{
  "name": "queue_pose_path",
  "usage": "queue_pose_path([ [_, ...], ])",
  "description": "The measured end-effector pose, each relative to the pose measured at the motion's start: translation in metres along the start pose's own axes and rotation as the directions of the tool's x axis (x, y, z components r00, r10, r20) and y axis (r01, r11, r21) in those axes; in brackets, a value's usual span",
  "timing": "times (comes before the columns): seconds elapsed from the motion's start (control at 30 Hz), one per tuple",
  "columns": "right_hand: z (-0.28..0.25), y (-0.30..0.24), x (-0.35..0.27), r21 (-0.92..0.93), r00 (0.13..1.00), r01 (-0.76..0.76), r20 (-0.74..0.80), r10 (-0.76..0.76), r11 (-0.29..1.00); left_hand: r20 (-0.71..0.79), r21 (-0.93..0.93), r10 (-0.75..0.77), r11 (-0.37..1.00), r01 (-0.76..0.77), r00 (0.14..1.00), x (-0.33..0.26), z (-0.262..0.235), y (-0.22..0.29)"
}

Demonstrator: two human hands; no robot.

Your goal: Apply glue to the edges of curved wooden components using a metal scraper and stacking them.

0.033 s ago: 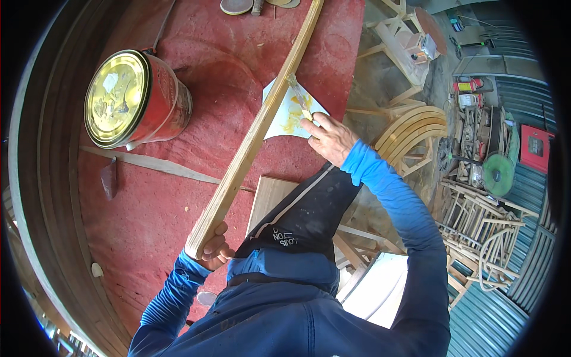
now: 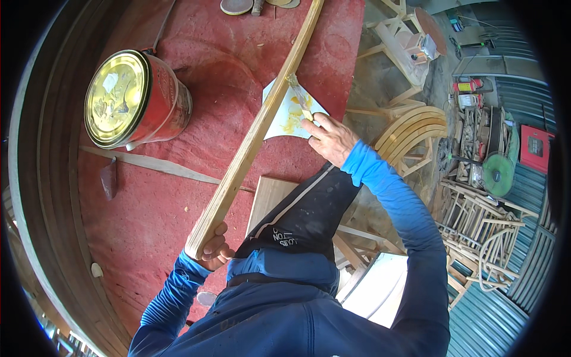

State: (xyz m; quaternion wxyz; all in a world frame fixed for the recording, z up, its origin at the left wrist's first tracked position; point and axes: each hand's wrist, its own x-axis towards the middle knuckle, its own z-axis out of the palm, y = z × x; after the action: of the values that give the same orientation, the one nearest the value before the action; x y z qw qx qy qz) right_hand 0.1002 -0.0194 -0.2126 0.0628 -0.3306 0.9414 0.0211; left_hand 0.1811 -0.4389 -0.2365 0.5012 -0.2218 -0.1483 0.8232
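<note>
A long, slightly curved wooden bar (image 2: 244,152) runs from my waist to the far edge of the view. My left hand (image 2: 217,245) is closed around its near end from below. In my right hand (image 2: 332,140) is a putty knife (image 2: 301,102), its smeared tip against the bar's right edge. Beneath that tip lies a white sheet (image 2: 279,124) smeared with yellowish paste, partly hidden by the bar and the knife.
On the red-covered table (image 2: 143,202) stands a red paint bucket (image 2: 169,101) with a yellowish lid. Dark curved wood (image 2: 44,196) borders the left. Curved wooden pieces (image 2: 413,134), a green fan (image 2: 498,174) and stacked wooden frames (image 2: 479,226) are at right.
</note>
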Motion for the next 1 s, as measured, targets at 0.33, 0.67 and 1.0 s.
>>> queue_pose_path([
  [0.33, -0.008, 0.012, -0.004, 0.705, 0.511, -0.210, -0.512, 0.691, 0.677, -0.027, 0.019, -0.006, 1.000, 0.006, 1.000, 0.002, -0.005, 0.002],
  [0.67, 0.008, 0.044, 0.014, 0.958, 0.117, 0.220, 0.159, 0.980, -0.181, -0.026, 0.098, -0.001, 0.995, 0.003, 1.000, -0.001, -0.019, 0.012],
  [1.0, 0.090, 0.053, 0.016, 0.692, 0.066, 0.495, 0.573, 0.817, -0.526, -0.088, 0.047, 0.028, 0.999, -0.024, 0.996, -0.003, -0.017, 0.010],
])
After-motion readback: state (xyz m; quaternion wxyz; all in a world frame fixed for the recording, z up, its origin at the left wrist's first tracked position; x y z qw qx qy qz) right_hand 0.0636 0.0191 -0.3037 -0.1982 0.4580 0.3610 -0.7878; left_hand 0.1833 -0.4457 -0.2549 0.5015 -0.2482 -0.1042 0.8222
